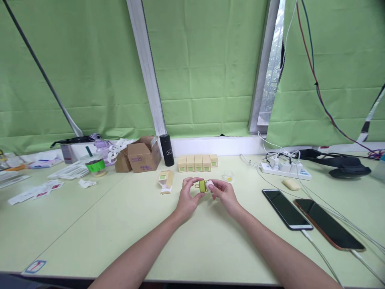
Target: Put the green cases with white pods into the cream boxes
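Observation:
Both of my hands meet over the middle of the pale green table (pixel 90 224). My left hand (pixel 188 196) pinches a small yellow-green object with a ring on its end (pixel 202 186). My right hand (pixel 224 193) grips the white end (pixel 209 184) of the same small object. Just left of my hands an opened small beige box (pixel 166 181) lies on the table. A row of several closed beige boxes (pixel 197 163) stands behind my hands. A small clear lid with a yellow dot (pixel 228 176) lies to the right of them.
Two phones (pixel 287 208) (pixel 329 224) on cables lie at the right, with a power strip (pixel 285 168) and a cream case (pixel 291 184) behind. A black cylinder (pixel 167 150), cardboard boxes (pixel 142 154), a green-banded cup (pixel 95 164) and papers (pixel 36 192) fill the left back.

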Available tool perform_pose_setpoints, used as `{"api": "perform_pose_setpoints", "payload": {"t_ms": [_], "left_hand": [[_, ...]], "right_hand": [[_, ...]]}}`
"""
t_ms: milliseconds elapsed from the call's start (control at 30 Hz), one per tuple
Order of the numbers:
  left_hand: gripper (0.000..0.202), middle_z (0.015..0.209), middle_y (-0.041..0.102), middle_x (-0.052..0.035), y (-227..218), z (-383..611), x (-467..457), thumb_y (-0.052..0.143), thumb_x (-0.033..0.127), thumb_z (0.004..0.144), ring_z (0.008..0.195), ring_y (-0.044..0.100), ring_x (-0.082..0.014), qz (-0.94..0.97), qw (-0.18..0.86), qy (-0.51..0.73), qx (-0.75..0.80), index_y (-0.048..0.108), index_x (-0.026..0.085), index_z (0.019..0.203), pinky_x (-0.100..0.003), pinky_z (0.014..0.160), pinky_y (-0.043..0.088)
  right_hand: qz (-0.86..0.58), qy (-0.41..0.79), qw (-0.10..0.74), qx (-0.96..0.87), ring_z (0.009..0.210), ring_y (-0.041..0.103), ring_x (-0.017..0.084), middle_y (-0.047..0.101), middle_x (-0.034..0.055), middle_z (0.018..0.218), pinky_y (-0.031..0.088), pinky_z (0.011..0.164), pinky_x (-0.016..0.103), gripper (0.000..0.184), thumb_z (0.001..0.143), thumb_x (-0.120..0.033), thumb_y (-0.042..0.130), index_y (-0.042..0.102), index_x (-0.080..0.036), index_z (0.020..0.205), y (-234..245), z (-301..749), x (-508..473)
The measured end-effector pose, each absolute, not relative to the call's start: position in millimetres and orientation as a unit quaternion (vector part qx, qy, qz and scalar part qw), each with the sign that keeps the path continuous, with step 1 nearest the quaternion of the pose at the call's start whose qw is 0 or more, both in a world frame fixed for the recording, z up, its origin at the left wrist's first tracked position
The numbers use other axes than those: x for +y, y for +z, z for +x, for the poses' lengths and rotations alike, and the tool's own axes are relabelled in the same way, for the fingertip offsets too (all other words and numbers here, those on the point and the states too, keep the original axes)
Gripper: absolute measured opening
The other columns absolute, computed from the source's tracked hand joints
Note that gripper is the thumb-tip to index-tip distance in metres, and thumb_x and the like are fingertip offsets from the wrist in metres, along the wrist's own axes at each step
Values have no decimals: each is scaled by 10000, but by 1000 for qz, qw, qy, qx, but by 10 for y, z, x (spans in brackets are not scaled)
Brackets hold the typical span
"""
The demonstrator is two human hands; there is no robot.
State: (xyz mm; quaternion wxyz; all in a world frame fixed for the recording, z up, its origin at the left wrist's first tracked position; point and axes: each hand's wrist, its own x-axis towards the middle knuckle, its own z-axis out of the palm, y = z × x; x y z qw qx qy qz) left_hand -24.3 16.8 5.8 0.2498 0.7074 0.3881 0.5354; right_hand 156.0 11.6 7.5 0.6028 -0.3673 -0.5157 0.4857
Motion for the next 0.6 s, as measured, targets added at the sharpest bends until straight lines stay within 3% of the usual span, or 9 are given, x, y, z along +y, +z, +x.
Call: {"api": "perform_pose_setpoints", "payload": {"t_ms": [267, 467, 600], "left_hand": [[458, 1192, 576, -60, 74, -231, 140, 799, 91, 733, 1215, 578, -255, 704, 256, 536, 389, 721, 269, 1147, -442, 1131, 425], [445, 1175, 575, -58, 34, -218, 156, 824, 107, 720, 1197, 585, -256, 708, 238, 541, 386, 717, 262, 1123, -443, 1110, 445], [420, 1166, 578, -56, 17, -200, 150, 818, 115, 730, 1175, 596, -250, 712, 227, 545, 380, 711, 258, 1111, -436, 1087, 464]], "right_hand": [[-365, 476, 604, -525, 655, 605, 172, 733, 71, 772, 507, 530, 284, 488, 708, -591, 834, 802, -143, 901, 66, 1540, 106], [-373, 468, 607, -523, 552, 559, 136, 693, 39, 690, 518, 531, 294, 525, 727, -639, 808, 802, -140, 891, 34, 1507, 109], [-377, 467, 605, -523, 600, 621, 170, 735, 66, 749, 551, 553, 313, 543, 741, -662, 792, 807, -145, 907, 7, 1488, 104]]}}
